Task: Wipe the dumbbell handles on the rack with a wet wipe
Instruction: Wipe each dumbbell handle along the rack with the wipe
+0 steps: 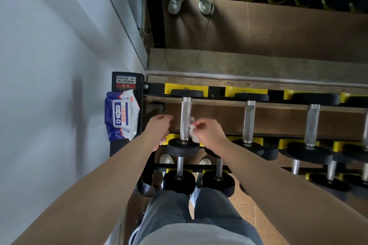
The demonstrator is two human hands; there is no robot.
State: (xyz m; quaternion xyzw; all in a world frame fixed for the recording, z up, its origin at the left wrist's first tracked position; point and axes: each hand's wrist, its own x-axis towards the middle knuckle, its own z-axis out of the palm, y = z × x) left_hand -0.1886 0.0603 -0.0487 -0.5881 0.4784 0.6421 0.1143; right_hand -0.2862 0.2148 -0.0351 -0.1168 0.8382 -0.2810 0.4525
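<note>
White wet wipe [192, 132] beside steel handle [185, 118]

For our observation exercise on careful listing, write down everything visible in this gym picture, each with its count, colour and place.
Knurled silver-handled black dumbbells: at least four on the upper tier, more below.
Black steel rack with yellow cradles: one, before the mirror.
Wall mirror: one, behind the rack.
Blue-and-white wet-wipe pack: one, at the rack's left end.
Crumpled white wet wipe: one, by the leftmost upper handle's right side.
Left hand: left of that handle.
Right hand: pinching the wipe.
</note>
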